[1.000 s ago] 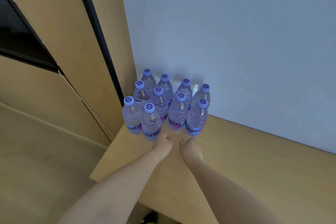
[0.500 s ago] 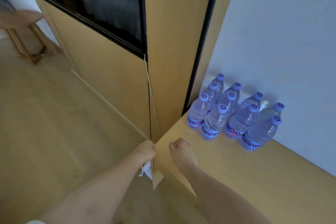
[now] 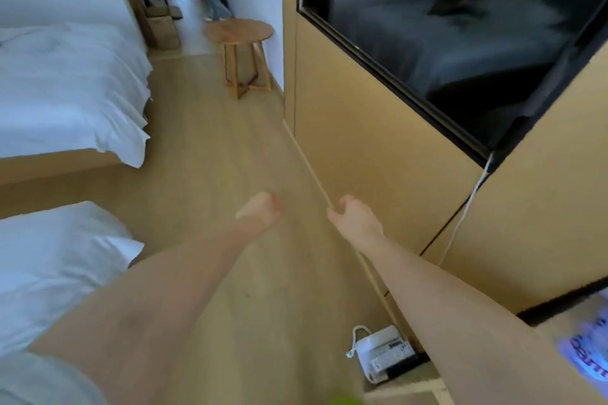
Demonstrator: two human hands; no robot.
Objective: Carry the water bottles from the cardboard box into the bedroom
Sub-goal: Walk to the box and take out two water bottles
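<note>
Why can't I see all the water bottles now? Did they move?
Cannot tell. Only one blurry bottle shows at the right edge, on the same wooden ledge. The camera turned away toward the beds.

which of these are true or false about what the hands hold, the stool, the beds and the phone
1. Both hands carry water bottles. False: the left hand and the right hand hold nothing.
2. A round wooden stool stands by the wall ahead. True.
3. The beds lie on the person's right. False: they lie on the left.
4. A white telephone sits low at the right, near the right forearm. True.
5. The black screen lies flat on the floor. False: it is set in the wooden wall panel.
</note>
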